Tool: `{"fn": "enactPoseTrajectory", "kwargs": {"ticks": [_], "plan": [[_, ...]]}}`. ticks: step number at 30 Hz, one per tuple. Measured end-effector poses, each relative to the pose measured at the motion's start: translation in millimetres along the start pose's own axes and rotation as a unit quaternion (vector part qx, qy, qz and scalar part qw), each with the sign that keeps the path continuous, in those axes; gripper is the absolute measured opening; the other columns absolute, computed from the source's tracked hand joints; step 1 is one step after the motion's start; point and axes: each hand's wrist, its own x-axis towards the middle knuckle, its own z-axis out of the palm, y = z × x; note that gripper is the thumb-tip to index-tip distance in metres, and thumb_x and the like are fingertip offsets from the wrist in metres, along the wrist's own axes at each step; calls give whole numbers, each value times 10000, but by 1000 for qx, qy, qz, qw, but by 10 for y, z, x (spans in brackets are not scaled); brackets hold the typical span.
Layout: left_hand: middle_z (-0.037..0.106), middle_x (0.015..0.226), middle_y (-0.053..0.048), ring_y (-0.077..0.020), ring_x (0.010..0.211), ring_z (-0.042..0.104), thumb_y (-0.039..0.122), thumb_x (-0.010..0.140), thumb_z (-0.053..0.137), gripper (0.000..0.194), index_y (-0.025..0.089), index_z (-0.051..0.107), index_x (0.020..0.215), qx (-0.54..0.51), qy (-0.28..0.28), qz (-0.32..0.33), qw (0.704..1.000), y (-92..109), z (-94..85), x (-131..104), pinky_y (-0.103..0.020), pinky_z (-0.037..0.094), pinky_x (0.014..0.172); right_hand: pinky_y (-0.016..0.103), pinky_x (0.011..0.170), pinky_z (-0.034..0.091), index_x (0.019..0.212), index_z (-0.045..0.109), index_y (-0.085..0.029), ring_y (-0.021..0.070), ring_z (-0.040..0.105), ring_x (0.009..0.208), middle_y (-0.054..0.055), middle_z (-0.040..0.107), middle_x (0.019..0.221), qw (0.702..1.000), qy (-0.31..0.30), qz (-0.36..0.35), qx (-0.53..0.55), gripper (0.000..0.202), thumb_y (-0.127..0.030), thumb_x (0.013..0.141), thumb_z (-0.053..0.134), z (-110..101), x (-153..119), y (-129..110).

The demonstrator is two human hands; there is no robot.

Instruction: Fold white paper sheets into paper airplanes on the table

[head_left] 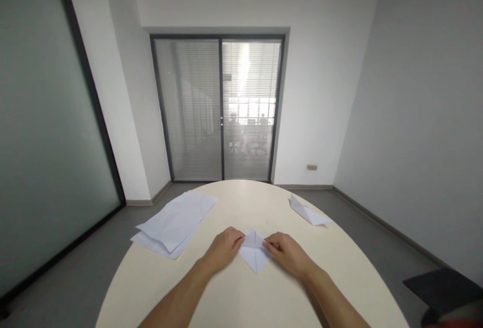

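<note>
A small folded sheet of white paper, diamond-shaped with a crease down its middle, is between my two hands above the near part of the table. My left hand pinches its left corner, fingers closed. At the right corner, my right hand grips the paper between thumb and curled fingers. The fingertips of both hands partly cover the paper's side corners. Whether the paper rests on the tabletop or is slightly raised, I cannot tell.
Loose white sheets lie overlapped at the table's left edge, some jutting over it. A folded paper boat sits near the right edge of the round cream table. A dark chair stands at the lower right.
</note>
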Motion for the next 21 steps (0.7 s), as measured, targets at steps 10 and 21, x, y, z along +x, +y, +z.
{"fn": "enactPoseTrajectory", "kwargs": {"ticks": [10, 21], "plan": [[706, 1072, -41, -203, 955, 630, 247, 921, 424, 315, 234, 647, 1142, 19, -2, -57, 998, 39, 7, 9, -296, 457, 860, 296, 702, 442, 1060, 708, -207, 210, 634, 763, 65, 735, 897, 996, 13, 47, 81, 391, -402, 940, 391, 41, -6, 50], [660, 1184, -26, -196, 1064, 591, 159, 861, 498, 360, 241, 612, 1193, 21, 16, -45, 999, 52, 82, 3, -306, 446, 948, 307, 759, 465, 1107, 683, -197, 211, 650, 818, 68, 725, 923, 991, 61, 105, 50, 353, -349, 899, 442, 139, 23, 82]]}}
